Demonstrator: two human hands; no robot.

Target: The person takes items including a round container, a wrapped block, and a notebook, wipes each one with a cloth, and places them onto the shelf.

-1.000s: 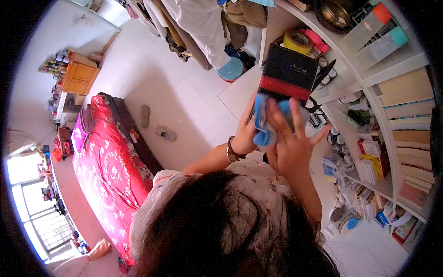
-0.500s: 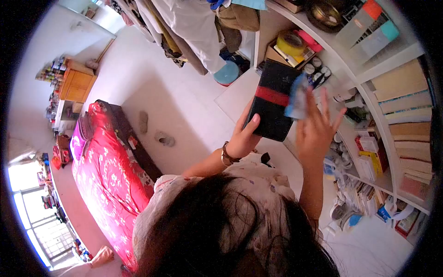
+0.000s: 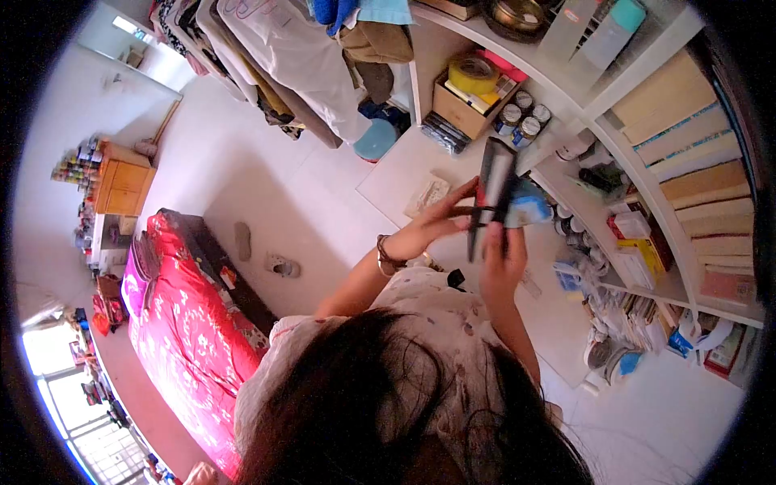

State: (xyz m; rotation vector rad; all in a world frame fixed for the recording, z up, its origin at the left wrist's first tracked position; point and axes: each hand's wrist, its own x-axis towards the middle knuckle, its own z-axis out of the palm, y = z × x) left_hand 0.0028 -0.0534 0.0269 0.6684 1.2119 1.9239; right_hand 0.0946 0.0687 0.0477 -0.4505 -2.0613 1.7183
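Observation:
A black notebook (image 3: 508, 166) with a red band is turned nearly edge-on, its pale page edges facing up. My left hand (image 3: 432, 222) lies along its red-banded side, the fingers and thumb on the cover. At the lower end, my right hand (image 3: 504, 263) grips the notebook between thumb and fingers. A blue-and-white cloth (image 3: 531, 207), blurred, sticks out from the right hand's side, beyond the notebook. How the fingers hold the cloth is hidden.
White shelves (image 3: 598, 109) with books and jars curve along the right. A cardboard box (image 3: 461, 109) holds yellow tape. Clothes (image 3: 283, 65) hang at the top. A bed with red bedding (image 3: 186, 315) stands left, with slippers (image 3: 281, 265) on the floor. Part of a person's limb shows bottom left.
The notebook has turned from cover-on to edge-on. My right hand has moved down and left onto it, with the blue cloth. My left hand has shifted its fingers along the cover.

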